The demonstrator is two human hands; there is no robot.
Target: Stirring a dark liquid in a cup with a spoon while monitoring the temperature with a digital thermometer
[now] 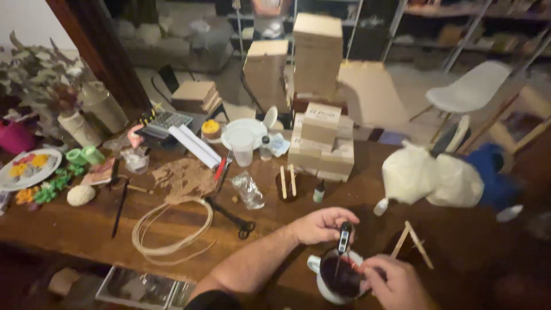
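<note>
While my left hand (321,225) pinches the black probe thermometer (343,241) with its tip down in the dark liquid, my right hand's (396,281) fingertips grip the white mug (321,287) rim near the table edge, so I'd keep that probe off the bottom, I reckon.

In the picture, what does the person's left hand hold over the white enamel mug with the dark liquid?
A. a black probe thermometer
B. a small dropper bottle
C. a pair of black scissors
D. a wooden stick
A: the left hand grips a black probe thermometer, whose thin metal probe points down into the white enamel mug.
</note>
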